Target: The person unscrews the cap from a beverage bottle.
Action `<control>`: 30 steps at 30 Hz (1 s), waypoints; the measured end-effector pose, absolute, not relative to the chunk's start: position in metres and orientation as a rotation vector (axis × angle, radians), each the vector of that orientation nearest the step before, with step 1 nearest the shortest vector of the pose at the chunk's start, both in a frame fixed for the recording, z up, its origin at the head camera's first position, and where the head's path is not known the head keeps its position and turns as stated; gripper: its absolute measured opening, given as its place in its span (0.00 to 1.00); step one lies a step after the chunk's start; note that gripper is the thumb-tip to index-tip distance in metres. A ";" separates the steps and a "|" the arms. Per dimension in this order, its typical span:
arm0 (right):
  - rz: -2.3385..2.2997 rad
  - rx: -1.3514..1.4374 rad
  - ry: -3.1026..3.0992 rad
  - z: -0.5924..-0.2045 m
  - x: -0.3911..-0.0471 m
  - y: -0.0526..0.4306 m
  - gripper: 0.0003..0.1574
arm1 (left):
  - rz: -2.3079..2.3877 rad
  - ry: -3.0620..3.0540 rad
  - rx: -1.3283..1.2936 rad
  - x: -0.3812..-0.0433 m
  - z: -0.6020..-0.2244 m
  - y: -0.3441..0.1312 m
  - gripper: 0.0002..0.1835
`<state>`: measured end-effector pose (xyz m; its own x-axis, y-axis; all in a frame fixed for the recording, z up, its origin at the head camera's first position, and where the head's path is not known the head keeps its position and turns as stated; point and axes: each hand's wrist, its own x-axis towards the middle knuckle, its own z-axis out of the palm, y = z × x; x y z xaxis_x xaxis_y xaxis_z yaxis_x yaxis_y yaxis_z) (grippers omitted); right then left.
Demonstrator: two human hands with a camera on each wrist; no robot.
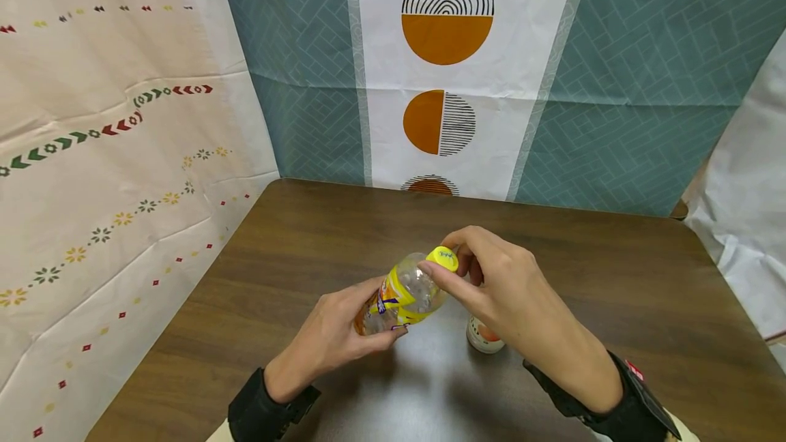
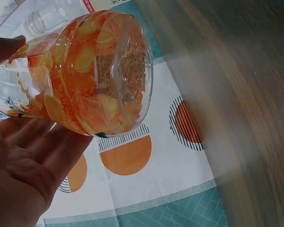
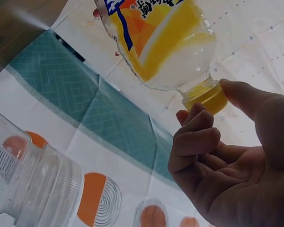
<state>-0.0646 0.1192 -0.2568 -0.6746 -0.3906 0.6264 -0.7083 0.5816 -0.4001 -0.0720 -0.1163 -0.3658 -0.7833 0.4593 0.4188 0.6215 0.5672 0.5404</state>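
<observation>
My left hand (image 1: 334,326) grips a clear plastic bottle (image 1: 417,288) with a yellow and orange label, thumb on one side and fingers on the other. The bottle is tilted, its neck pointing up and to the right. Its orange-patterned lower part and base (image 2: 92,75) face the left wrist camera. At the neck, my right hand (image 1: 510,285) pinches the yellow cap (image 3: 213,99) between thumb and curled fingers. The cap sits on the bottle's mouth. Below the right hand stands a clear jar (image 1: 484,338), partly hidden by that hand.
A brown wooden table (image 1: 295,244) lies under the hands. In the right wrist view the clear jar's threaded mouth (image 3: 52,189) shows. Behind the table hangs a teal and white cloth (image 1: 528,128) with orange circles; a patterned white cloth (image 1: 123,224) hangs at the left.
</observation>
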 end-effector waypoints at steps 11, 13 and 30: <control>0.945 0.972 -2.323 -0.257 -0.066 0.121 0.13 | -1.147 -2.570 -1.000 -0.072 -0.367 -0.117 0.30; 0.960 0.993 -2.322 -0.256 -0.066 0.122 0.13 | -1.175 -2.581 -1.024 -0.072 -0.367 -0.117 0.30; 0.845 1.273 -2.160 -0.245 -0.063 0.125 0.14 | -1.368 -2.575 -1.182 -0.072 -0.363 -0.118 0.25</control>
